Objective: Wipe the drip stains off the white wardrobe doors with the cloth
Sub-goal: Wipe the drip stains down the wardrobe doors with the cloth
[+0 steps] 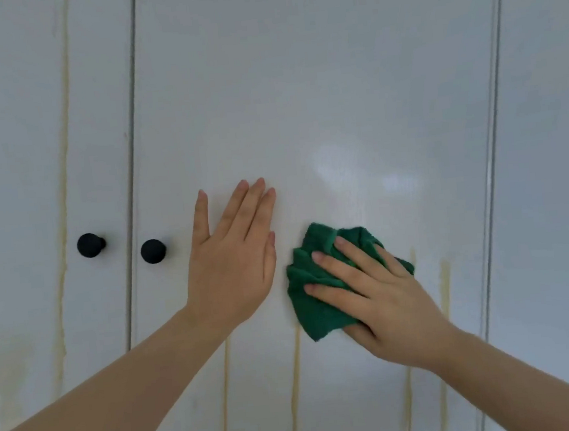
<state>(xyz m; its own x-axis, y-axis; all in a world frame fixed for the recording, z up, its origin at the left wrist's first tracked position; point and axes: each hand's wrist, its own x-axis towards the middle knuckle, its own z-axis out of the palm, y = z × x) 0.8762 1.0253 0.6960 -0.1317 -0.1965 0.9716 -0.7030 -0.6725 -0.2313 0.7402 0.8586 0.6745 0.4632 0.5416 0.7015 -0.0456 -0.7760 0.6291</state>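
Right hand (376,296) with fingers spread, pressing bunched green cloth (312,295) against white door (300,93), cloth under its fingers, left hand (231,257) flat on door just beside, fingers straight, yellowish stains (295,379) below, black knobs (153,251) left

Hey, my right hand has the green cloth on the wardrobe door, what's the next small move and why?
Probably slide the cloth down with the right hand: a yellowish drip streak runs down from just below it, while the door above looks clean. The left hand lies flat on the door.
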